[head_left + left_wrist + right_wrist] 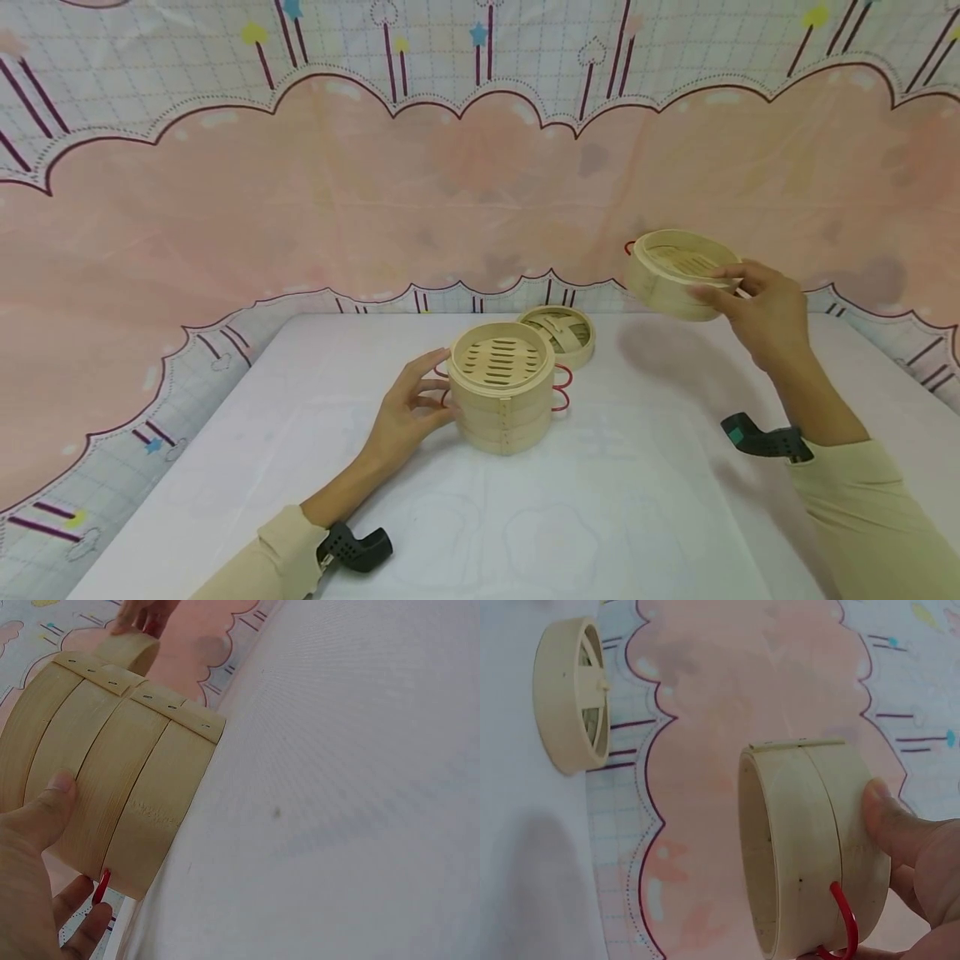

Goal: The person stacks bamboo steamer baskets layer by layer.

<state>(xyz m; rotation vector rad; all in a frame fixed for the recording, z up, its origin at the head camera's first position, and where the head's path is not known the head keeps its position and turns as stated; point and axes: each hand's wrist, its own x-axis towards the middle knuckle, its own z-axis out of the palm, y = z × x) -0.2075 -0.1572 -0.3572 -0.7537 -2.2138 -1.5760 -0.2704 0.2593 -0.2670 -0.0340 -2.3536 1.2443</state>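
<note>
**Steady below, level above**

From where I stand, the left hand (405,417) has thumb and fingers closed about the left side of a bamboo steamer stack (480,421), which stands upright on the white table (600,500). The right hand (765,317) grips a loose bamboo steamer tier (663,290) by its right side and holds it in the air, to the right of the stack and well apart from it.

To do this well, I think, the left hand should press only lightly – enough to steady the stack, not enough to slide one layer upon another. The right hand holds from one side only, so the free side could sink; a firm thumb and a quiet wrist should keep the tier level.

Farther out, behind the stack, lies the bamboo steamer lid (566,325). The head view shows it partly covered by the stack; the right wrist view shows it without this obstacle.

The head view gives the slatted face (678,260) of the loose tier. The right wrist view gives instead its hollow underside, and a red loop (849,915) near the fingers, which I cannot find from above. Only the left wrist view shows clearly the staples along the seam (172,706) of the stack. There the fingertips are at a red handle (101,889) – whether they touch it, I cannot tell.
</note>
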